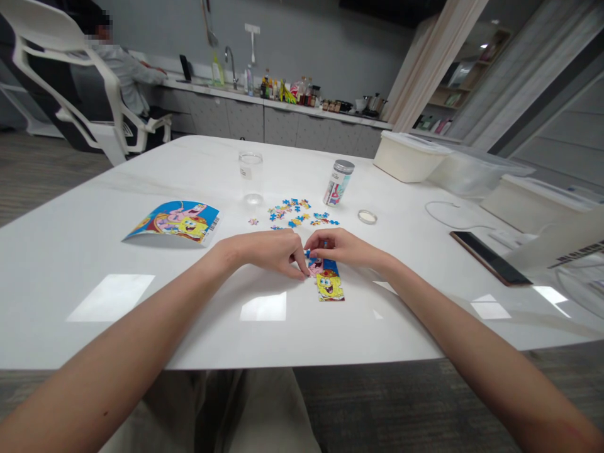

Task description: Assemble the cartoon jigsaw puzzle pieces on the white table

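A partly joined jigsaw puzzle (330, 285) with a yellow cartoon face lies flat on the white table before me. My left hand (278, 251) is closed, its fingertips pressed to a pink puzzle piece at the left edge. From the other side my right hand (344, 247) curls over the top edge, thumb and fingers pinched about a small blue puzzle piece (308, 254). Its fingers partly cover the upper part. Beyond both hands lie several loose puzzle pieces (298, 221). To the left rests a curled picture sheet (182, 221) with the same characters.
A clear jar (251, 179), a labelled canister (338, 182) and a round lid (367, 217) stand behind the pieces. At right are a phone (491, 257), a white cable (448, 220) and lidded bins (410, 157). A person (129, 75) sits at the far counter.
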{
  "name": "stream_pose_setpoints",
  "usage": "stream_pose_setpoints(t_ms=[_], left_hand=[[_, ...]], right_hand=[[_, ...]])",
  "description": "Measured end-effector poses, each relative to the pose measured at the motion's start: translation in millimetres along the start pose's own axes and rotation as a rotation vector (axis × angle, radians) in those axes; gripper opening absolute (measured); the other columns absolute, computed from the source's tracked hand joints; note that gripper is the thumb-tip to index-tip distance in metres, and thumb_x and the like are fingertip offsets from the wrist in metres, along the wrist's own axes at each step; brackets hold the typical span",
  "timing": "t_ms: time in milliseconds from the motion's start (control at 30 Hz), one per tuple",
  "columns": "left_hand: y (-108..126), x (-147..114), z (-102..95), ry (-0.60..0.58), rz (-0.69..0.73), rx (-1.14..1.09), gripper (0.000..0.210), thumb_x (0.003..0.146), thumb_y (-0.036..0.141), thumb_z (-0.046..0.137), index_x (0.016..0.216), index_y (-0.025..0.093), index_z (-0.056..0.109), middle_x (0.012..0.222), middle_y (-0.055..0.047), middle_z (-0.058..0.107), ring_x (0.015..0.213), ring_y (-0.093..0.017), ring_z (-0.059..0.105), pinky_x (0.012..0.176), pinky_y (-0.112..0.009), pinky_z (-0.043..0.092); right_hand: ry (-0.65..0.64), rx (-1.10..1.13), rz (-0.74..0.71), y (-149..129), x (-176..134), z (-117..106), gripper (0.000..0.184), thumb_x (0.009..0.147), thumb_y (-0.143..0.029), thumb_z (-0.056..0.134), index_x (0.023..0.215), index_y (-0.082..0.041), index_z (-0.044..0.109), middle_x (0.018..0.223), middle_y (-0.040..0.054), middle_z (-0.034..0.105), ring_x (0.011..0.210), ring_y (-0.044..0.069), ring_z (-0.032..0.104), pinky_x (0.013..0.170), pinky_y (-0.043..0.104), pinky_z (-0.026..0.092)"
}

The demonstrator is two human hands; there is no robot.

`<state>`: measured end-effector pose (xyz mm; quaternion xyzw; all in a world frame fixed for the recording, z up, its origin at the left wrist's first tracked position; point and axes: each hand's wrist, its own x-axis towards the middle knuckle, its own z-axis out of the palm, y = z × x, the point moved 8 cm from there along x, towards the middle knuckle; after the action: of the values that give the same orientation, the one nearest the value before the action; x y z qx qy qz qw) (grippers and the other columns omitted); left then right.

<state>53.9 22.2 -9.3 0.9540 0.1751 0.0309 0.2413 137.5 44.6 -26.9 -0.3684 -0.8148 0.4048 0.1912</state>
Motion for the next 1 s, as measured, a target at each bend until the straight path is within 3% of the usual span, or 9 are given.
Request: stream_pose_setpoints(t_ms=[800,1000], left_hand=[[-3.1,0.8,2.3,-0.040,-0.063,-0.026,0.020,0.076,0.026,0.068,0.093,0.024,0.078,0.053,0.005,0.057,0.047,-0.006,0.037,0.051,-0.022,0.028],[-3.9,0.9,3.2,-0.046,-0.078,-0.032,0.020,0.076,0.025,0.068,0.094,0.024,0.078,0.056,0.004,0.059,0.047,-0.006,0.036,0.052,-0.021,0.029]], right_hand=[[0.020,0.031,0.005,4.1,1.5,2.3,0.012,0.081,-0.024,0.063,0.091,-0.017,0.064,0.082,0.0020,0.065,0.074,0.013,0.060,0.067,0.027,0.048],[0.054,-0.107,-0.090,-2.9,1.6,-1.6,0.013,0.078,-0.027,0.068,0.090,-0.020,0.065,0.088,0.0031,0.061,0.081,0.015,0.056,0.068,0.028,0.047]])
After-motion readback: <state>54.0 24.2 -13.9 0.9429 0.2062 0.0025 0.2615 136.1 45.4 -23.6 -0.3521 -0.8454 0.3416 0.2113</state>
